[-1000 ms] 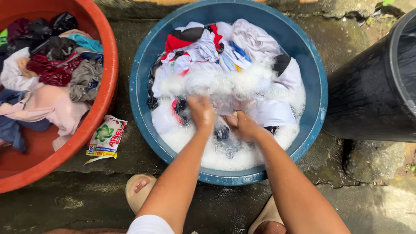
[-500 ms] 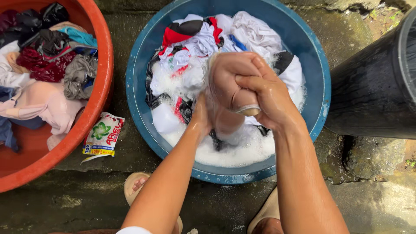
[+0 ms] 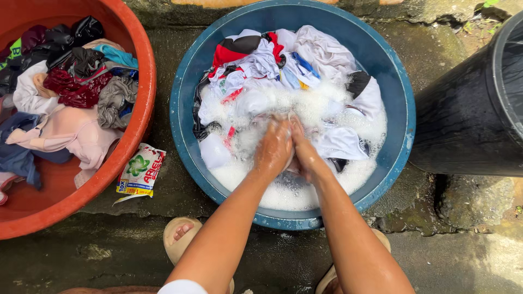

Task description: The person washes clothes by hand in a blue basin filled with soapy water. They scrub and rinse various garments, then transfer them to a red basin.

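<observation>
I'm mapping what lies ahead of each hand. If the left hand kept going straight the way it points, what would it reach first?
Probably the sudsy white garment just beyond the left hand, then the red-and-black clothes; depth is unclear.

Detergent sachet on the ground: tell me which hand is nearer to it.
Left. The left hand is in the suds of the blue basin, on the side toward the sachet. The right hand, pressed against it, lies farther off.

Both hands [image 3: 289, 148] pressed together — scrubbing cloth [image 3: 289, 122] in sudsy blue basin [image 3: 400, 114].
</observation>
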